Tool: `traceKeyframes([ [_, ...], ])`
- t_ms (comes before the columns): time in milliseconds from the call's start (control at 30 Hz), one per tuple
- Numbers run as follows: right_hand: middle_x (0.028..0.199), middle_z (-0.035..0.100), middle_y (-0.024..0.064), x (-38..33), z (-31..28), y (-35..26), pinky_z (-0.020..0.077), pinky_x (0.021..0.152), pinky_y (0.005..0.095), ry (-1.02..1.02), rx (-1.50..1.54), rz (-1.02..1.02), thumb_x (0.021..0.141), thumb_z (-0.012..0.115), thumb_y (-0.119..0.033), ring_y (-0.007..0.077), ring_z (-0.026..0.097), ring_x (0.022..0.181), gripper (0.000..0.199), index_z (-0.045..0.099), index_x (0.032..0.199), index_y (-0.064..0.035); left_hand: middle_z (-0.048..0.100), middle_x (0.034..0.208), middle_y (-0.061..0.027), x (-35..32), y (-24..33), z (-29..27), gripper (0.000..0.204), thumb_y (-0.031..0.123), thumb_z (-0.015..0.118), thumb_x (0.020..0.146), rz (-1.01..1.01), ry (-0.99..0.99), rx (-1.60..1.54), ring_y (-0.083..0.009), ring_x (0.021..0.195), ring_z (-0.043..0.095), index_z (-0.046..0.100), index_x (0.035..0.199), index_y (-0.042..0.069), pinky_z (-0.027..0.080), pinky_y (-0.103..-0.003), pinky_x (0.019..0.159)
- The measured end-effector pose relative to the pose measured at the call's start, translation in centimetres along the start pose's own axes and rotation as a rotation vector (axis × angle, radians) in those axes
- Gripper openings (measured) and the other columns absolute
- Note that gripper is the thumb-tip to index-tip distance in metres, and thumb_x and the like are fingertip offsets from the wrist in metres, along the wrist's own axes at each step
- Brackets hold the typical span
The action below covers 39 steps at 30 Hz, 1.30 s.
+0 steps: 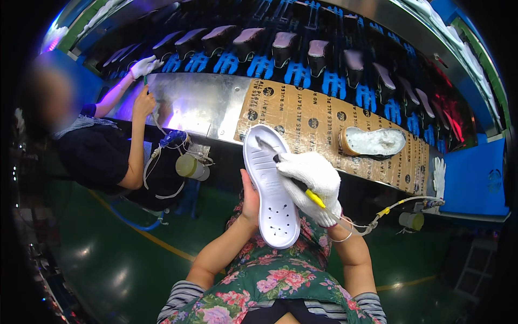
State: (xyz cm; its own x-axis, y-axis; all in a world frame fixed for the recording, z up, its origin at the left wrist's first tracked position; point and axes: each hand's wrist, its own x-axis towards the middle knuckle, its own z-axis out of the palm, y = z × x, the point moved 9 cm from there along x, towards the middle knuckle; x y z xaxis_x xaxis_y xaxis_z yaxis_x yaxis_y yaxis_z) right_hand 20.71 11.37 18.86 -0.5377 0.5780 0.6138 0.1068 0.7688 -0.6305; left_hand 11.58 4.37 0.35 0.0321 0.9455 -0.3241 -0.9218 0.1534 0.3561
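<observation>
We're mid glue-coat, by the look: bare left hand (250,201) grips the white moulded shoe sole (271,183) at chest height; gloved right hand (314,183) clasps the yellow-handled brush (298,186), bristles on the toe. Next probably needs steady strokes heelward.

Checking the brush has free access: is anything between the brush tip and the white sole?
Nothing visible. The right hand holds the brush with its tip right at the sole, which the left hand holds up from behind.
</observation>
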Motion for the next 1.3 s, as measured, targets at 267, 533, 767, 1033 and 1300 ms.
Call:
traceKeyframes([
  [267, 0.11, 0.078, 0.0169, -0.4, 1.2, -2.4, 0.0594, 0.08, 0.0427, -0.016, -0.159, -0.245, 0.07, 0.079, -0.006, 0.0351, 0.076, 0.095, 0.043, 0.078, 0.113, -0.005, 0.043, 0.165, -0.0099, -0.5, -0.6, 0.6, 0.104, 0.089, 0.014, 0.097, 0.057, -0.043, 0.266, -0.0271, 0.15, 0.046, 0.026, 0.169, 0.014, 0.036, -0.046, 0.126],
  [533, 0.112, 0.08, 0.0128, -0.3, -0.6, 0.2, 0.0599, 0.082, 0.0408, 0.057, 0.001, -0.05, 0.072, 0.085, -0.004, 0.0315, 0.077, 0.098, 0.041, 0.08, 0.112, -0.011, 0.045, 0.164, -0.0104, 0.2, 0.3, -0.7, 0.102, 0.087, 0.013, 0.099, 0.14, 0.001, 0.232, -0.0273, 0.149, 0.047, 0.031, 0.167, 0.014, 0.037, -0.044, 0.125],
  [767, 0.112, 0.08, 0.0122, -0.6, 0.2, -1.0, 0.0607, 0.084, 0.0399, -0.11, 0.187, -0.115, 0.072, 0.085, -0.007, 0.0312, 0.078, 0.098, 0.038, 0.081, 0.11, -0.0099, 0.047, 0.163, -0.0104, 0.9, 2.4, -0.6, 0.105, 0.09, 0.016, 0.096, 0.168, -0.125, 0.388, -0.028, 0.147, 0.049, 0.032, 0.166, 0.013, 0.04, -0.046, 0.123],
  [1033, 0.11, 0.08, 0.0098, -1.5, 2.0, -1.4, 0.0591, 0.085, 0.0416, -0.152, 0.176, -0.205, 0.075, 0.086, -0.009, 0.031, 0.076, 0.098, 0.035, 0.08, 0.109, -0.0096, 0.053, 0.157, -0.0108, 1.4, 4.3, -0.2, 0.11, 0.095, 0.019, 0.092, 0.155, 0.001, 0.475, -0.0279, 0.141, 0.055, 0.036, 0.164, 0.013, 0.043, -0.047, 0.12],
  [1300, 0.112, 0.079, 0.0119, -2.2, 2.3, -0.7, 0.0594, 0.082, 0.0423, -0.041, 0.053, -0.24, 0.076, 0.083, -0.007, 0.0314, 0.077, 0.097, 0.036, 0.08, 0.112, -0.0103, 0.067, 0.127, -0.0198, 3.4, 5.1, 2.2, 0.122, 0.103, 0.016, 0.083, 0.117, -0.286, 0.181, -0.0309, 0.113, 0.069, 0.048, 0.151, 0.007, 0.058, -0.045, 0.097],
])
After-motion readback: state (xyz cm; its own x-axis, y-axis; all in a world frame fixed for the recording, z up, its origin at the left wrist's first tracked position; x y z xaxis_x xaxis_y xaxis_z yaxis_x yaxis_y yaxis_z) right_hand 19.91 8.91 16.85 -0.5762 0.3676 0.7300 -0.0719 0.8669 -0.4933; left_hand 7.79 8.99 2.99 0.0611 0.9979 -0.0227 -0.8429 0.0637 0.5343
